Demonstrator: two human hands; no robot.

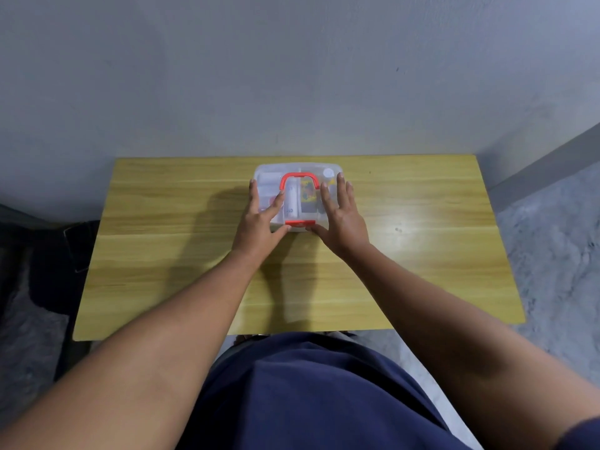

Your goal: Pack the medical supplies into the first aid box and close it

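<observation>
The clear first aid box (297, 198) sits at the far middle of the wooden table (162, 254), lid down, red handle (299, 180) flat. The left hand (259, 219) and right hand (341, 219) lie spread on the lid, gripping nothing, thumbs by the red latch (300, 223).

A wooden table (162, 254) stands against a grey wall (292, 76), with grey floor (552, 254) alongside.

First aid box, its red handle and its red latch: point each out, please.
first aid box (331, 168): head view, far right corner of the clear lid.
red handle (299, 175): head view, top bar of the handle.
red latch (300, 223): head view, middle of the front clasp.
</observation>
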